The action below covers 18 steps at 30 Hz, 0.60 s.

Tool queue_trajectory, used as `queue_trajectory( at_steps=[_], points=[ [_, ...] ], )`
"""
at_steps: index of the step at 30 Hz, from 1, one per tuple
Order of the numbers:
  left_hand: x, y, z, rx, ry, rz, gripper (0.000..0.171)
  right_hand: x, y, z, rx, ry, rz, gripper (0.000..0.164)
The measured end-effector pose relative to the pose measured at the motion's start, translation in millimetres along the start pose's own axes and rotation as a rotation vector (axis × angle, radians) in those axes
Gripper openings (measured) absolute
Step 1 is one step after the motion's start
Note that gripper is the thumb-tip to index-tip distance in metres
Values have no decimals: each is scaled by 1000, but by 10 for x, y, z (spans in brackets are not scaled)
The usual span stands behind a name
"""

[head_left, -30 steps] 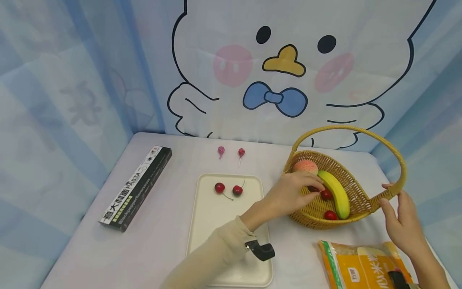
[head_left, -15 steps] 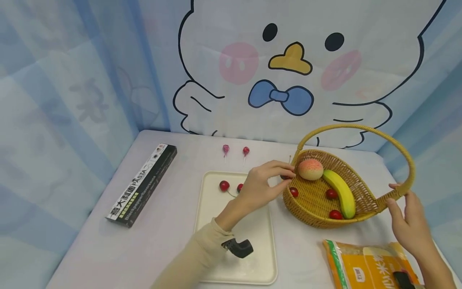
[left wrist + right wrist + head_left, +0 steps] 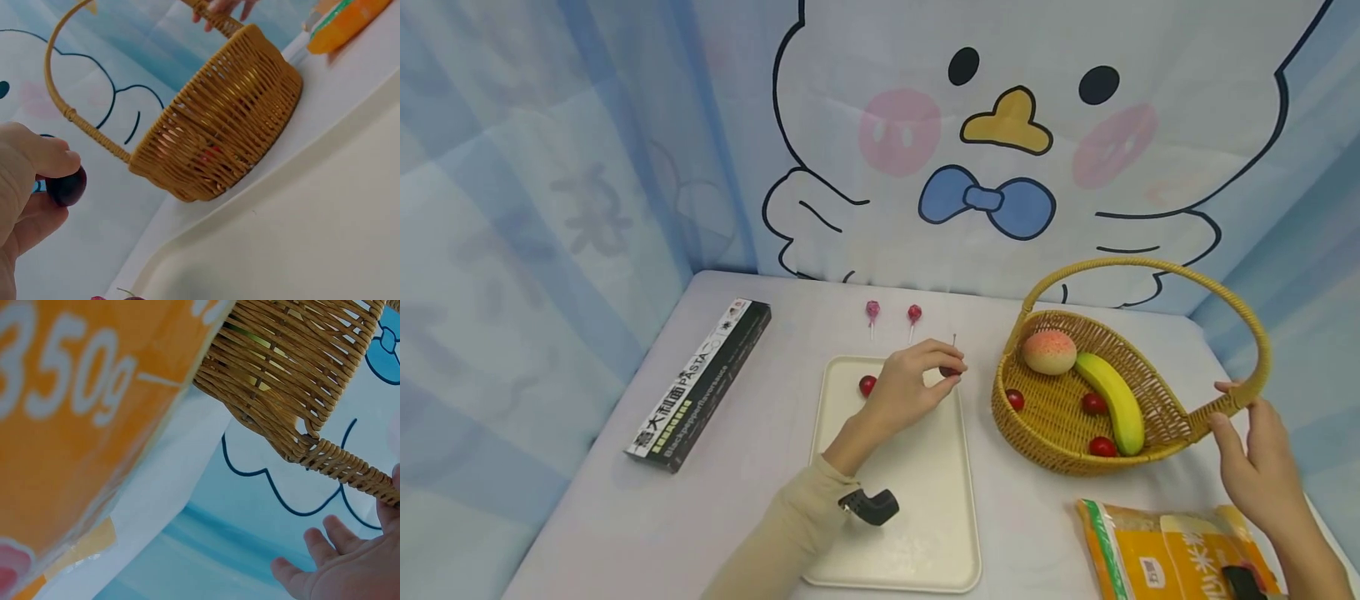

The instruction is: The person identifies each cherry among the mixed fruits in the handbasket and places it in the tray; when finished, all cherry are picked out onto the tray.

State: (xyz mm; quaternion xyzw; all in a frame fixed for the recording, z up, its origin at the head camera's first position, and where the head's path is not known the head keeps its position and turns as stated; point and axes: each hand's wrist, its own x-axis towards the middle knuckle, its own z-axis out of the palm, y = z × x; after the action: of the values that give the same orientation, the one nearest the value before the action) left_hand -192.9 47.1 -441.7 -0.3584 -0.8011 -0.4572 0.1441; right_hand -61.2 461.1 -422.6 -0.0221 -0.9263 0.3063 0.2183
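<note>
My left hand (image 3: 898, 390) pinches a dark red cherry (image 3: 67, 186) between thumb and fingers, above the upper right edge of the cream tray (image 3: 898, 508). The cherry's stem points up in the head view. On the tray, another cherry (image 3: 867, 385) shows just beside the hand. To the right stands a wicker basket (image 3: 1037, 446) holding a peach (image 3: 1049, 352), a banana (image 3: 1112, 404) and several red cherries (image 3: 1102, 447). With thumb and finger, my right hand (image 3: 1262, 475) grips the lower right end of the basket's handle (image 3: 1255, 379); its other fingers stick out in the right wrist view.
Two lollipops (image 3: 872, 310) lie behind the tray. A black and white pasta box (image 3: 700, 387) lies to the left. An orange food bag (image 3: 1180, 554) lies in front of the basket, under the right forearm. Curtains enclose the table's back and sides.
My left hand has come out of the basket with a cherry and moved left to the tray. The right hand has stayed on the handle. The head view has shifted slightly.
</note>
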Motion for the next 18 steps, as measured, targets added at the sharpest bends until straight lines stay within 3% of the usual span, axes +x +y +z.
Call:
queue_trajectory(
  at_steps=[6, 11, 18],
  points=[
    [5, -71, 65, 131, -175, -101, 12, -4, 21, 1, -7, 5, 3, 48],
    [20, -118, 128, 254, -322, -98, 13, 11, 48, 2, 5, 10, -2, 49],
    [36, -119, 146, 281, -389, -113, 16, 13, 44, -2, 27, -4, -2, 50]
  ],
)
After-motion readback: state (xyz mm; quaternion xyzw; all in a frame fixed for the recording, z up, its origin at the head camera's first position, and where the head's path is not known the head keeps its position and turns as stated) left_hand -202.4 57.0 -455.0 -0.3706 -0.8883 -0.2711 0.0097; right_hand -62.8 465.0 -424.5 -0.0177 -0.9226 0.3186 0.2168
